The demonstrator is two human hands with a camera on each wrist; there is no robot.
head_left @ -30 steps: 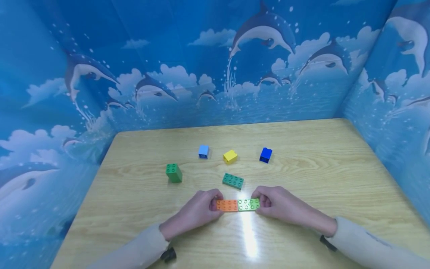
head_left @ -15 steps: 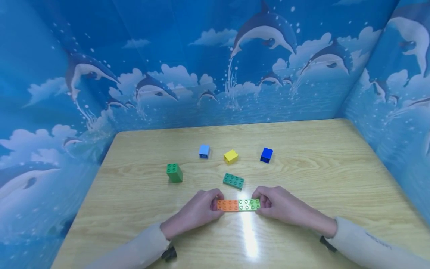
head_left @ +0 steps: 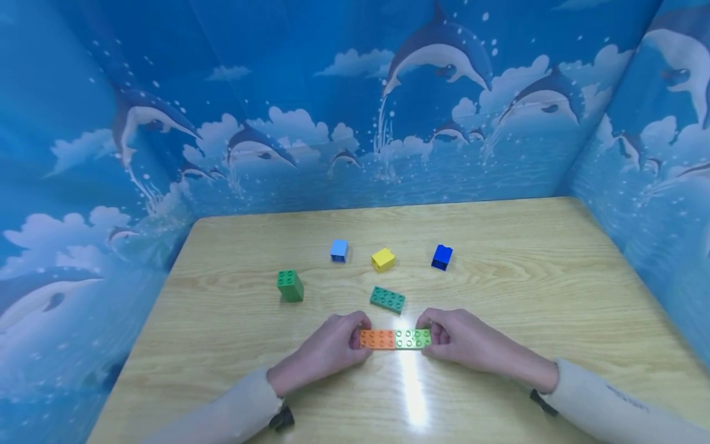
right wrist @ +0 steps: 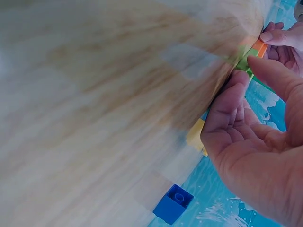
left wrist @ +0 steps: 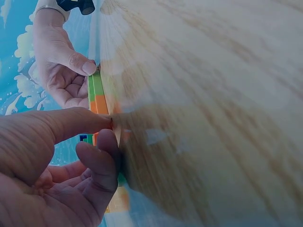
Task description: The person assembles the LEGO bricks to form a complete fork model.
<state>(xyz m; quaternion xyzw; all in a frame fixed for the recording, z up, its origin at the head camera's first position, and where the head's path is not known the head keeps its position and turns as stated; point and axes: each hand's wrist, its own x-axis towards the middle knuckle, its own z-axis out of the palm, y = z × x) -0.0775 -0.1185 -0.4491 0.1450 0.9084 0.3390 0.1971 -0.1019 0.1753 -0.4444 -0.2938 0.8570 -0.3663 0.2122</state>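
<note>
Two studded toy building bricks lie end to end on the table, an orange brick point(head_left: 378, 339) on the left and a lime green brick point(head_left: 413, 338) on the right. My left hand point(head_left: 339, 341) pinches the outer end of the orange brick between thumb and fingers. At the opposite end, the lime brick is pinched by my right hand point(head_left: 456, 336). In the left wrist view the orange brick point(left wrist: 101, 105) meets the lime brick point(left wrist: 94, 86) along one straight row. Just beyond both hands lies a flat dark green brick point(head_left: 387, 300), studs up and slightly turned.
A tall green block point(head_left: 291, 286) stands at the left. Farther back are a light blue brick point(head_left: 339, 251), a yellow brick point(head_left: 383, 259) and a dark blue brick point(head_left: 442, 257). Dolphin-printed sheets point(head_left: 310, 142) rise behind and beside the wooden table point(head_left: 527, 259).
Both hands keep their pinch on the orange and lime bricks. The whole scene shifts very slightly rightward in the head view; the bricks keep their arrangement.
</note>
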